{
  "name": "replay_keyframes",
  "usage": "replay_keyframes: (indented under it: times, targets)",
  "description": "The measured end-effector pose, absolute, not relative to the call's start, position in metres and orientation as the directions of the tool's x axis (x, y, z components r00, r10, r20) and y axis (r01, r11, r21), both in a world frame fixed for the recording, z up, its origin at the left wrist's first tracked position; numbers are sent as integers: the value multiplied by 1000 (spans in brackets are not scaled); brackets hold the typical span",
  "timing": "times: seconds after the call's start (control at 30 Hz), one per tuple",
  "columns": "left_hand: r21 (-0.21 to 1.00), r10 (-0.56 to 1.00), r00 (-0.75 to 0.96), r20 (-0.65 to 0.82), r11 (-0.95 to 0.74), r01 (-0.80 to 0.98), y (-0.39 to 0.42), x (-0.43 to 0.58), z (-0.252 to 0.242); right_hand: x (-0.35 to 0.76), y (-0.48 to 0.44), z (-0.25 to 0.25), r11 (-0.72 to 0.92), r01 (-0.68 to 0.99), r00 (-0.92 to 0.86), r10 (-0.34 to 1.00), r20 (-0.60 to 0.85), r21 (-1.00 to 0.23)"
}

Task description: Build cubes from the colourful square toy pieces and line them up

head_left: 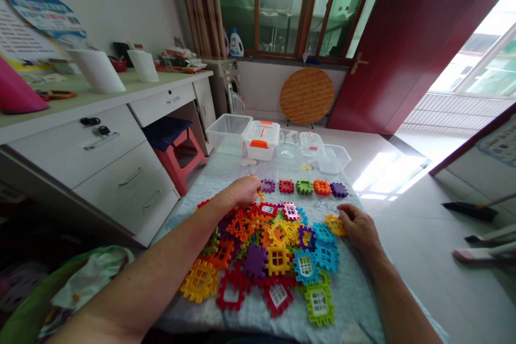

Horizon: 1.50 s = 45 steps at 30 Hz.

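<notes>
Fingers (348,209) of right hand (360,227) pinch one yellow tile (334,225); left hand's (245,192) unclear; five tiles (305,187) aligned.

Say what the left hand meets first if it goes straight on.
Past the yellow piece at its tips, the left hand would probably meet the purple window block at the row's near-left end; height above the cloth is unclear.

Left arm (161,263) bare, stretched forward, slanting inward; left hand (245,191) farther out, bent in pinch. Right arm (399,293) bare, angled inward; right hand (360,227) nearer, half-curled.
</notes>
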<state>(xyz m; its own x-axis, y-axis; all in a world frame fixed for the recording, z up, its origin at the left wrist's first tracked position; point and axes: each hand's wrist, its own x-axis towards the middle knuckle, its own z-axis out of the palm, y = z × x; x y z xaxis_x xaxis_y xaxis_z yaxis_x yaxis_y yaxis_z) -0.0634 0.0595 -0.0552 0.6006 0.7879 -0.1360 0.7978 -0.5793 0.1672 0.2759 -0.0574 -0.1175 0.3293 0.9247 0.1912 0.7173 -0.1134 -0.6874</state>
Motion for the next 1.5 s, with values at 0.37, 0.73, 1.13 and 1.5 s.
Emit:
replay_keyframes:
  times: [0.37,0.73,1.13,1.5]
  targets:
    - [179,810,575,116,-586,790,6,-95,-19,276,-57,-119,-134,702,336,928,160,-699]
    - [334,722,691,32,-659,674,-27,-106,-28,274,-57,-116,-142,708,345,924,164,-692]
    - [221,672,733,-106,-703,676,-8,-88,-23,275,-56,-119,-135,706,334,929,159,-695]
    - [121,784,617,-66,-607,785,98,-101,-38,273,-57,-115,-148,702,350,924,156,-696]
